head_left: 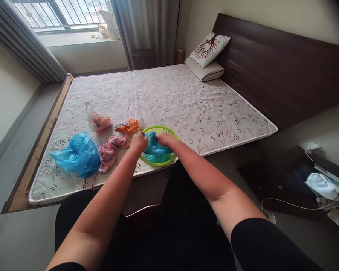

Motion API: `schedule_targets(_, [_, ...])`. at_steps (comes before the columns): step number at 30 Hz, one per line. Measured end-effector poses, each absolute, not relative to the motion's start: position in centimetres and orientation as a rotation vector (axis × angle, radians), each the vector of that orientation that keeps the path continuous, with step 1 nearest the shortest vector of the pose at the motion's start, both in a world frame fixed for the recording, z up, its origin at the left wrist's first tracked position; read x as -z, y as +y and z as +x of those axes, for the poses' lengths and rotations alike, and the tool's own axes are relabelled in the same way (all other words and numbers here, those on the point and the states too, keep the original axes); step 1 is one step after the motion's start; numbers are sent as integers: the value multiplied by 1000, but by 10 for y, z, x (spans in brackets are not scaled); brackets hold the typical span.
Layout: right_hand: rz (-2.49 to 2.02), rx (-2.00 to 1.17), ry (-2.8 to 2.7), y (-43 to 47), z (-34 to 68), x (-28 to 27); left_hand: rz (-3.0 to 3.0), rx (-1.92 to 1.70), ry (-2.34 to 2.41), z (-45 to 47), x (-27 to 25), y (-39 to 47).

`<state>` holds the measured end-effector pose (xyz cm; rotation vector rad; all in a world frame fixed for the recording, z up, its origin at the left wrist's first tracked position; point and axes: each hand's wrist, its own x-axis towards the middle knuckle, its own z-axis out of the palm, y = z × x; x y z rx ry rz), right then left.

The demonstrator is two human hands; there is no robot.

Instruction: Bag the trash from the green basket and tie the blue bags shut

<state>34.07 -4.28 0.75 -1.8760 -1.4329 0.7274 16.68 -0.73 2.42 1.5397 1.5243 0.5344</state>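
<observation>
A green plastic basket (173, 132) stands near the front edge of the mattress. Over it, my left hand (139, 141) and my right hand (164, 139) are both closed on a blue plastic bag (157, 153), its top gathered between them and its lower part down inside the basket. What the bag contains, if anything, I cannot make out. Left of the basket lies a crumpled pink cloth (109, 151), and beyond it a larger blue plastic bag (80, 155). Farther back are an orange bag (128, 125) and a clear bag with orange contents (99, 121).
The patterned mattress (147, 92) lies against a dark headboard (277, 56). A tree-print pillow (210, 49) rests on a plain pillow (205, 69). To the right, a dark nightstand (260, 180) carries a white cloth-like item (322, 186) and a cable. Curtains (152, 30) frame the window.
</observation>
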Motion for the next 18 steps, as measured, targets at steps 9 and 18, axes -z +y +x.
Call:
schedule_targets(9, [-1842,-383,-1281,-60,403,-10,1289,-935,1655,105,-31,-19])
schedule_targets(18, [-2022,-653,-998,-123,406,29,936,-857,1590,86,-14,-53])
